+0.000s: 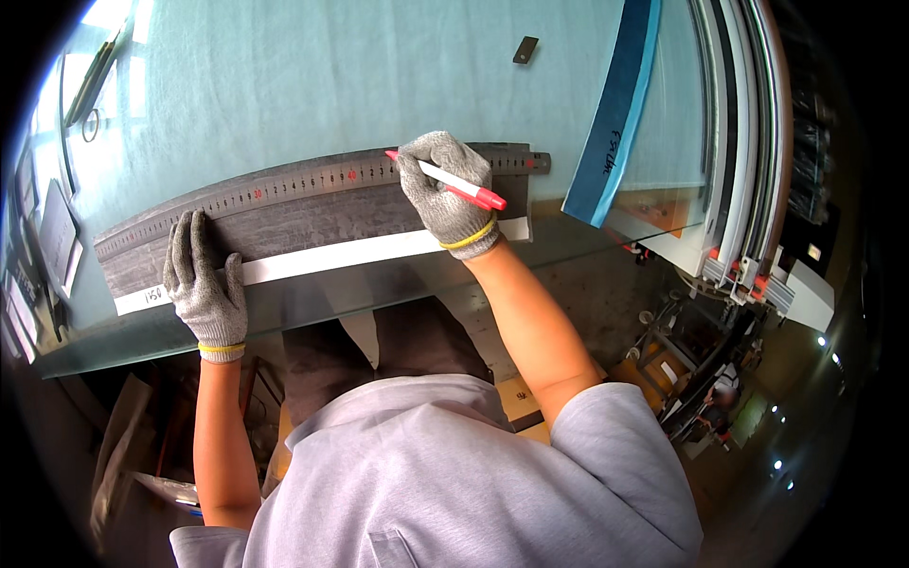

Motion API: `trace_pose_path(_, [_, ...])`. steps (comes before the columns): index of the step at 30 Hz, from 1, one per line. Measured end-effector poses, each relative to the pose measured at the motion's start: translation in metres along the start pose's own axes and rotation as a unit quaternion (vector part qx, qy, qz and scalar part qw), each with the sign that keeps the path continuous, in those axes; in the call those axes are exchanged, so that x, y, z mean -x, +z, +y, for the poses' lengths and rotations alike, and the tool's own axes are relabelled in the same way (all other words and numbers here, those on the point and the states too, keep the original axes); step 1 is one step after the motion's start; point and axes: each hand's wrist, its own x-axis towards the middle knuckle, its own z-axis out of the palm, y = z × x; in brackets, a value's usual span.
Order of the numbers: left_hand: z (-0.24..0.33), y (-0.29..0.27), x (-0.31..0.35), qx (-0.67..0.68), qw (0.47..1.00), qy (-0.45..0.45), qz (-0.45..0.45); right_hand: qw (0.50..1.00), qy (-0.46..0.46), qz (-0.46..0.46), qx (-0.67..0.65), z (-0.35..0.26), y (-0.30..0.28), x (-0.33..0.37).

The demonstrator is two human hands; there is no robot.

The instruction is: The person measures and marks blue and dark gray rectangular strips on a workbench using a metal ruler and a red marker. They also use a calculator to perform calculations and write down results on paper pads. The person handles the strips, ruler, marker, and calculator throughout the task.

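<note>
My left hand (204, 289), in a grey knit glove with a yellow cuff, lies with fingers stretched across a dark grey patterned strip (312, 220). Its fingertips reach the lower edge of a long metal ruler (312, 178), which lies along the strip's far edge. A white band (350, 253) runs along the strip's near side, partly under this hand. Gloved the same way, my right hand (445, 189) is closed round a white and red marker pen (450, 177). The pen's red tip is over the ruler, right of its middle; whether it touches is unclear.
The glass-topped table (331, 76) ends just in front of my body. A blue strip (615, 114) lies to the right, beside a metal rail (743, 142). Farther off is a small dark plate (525, 50). Papers (60, 237) and a dark-handled tool (92, 80) are at left.
</note>
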Motion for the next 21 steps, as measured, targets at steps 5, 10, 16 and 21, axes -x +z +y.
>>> trace_pose_path(5, [-0.002, 0.001, 0.002, -0.006, 1.0, -0.002, -0.002, 0.995, 0.071, 0.005, -0.066, -0.003, -0.001, 0.001])
trace_pose_path(10, [-0.001, -0.001, 0.003, -0.011, 1.0, -0.012, -0.002, 0.991, 0.102, 0.009, -0.088, -0.009, -0.001, -0.002])
trace_pose_path(16, [0.0, -0.004, 0.001, 0.005, 1.0, -0.014, -0.001, 0.989, 0.119, 0.0, -0.093, -0.003, 0.0, 0.002])
trace_pose_path(21, [-0.008, -0.008, 0.005, 0.104, 0.993, -0.057, -0.005, 0.972, 0.218, 0.048, -0.071, 0.005, 0.014, 0.013])
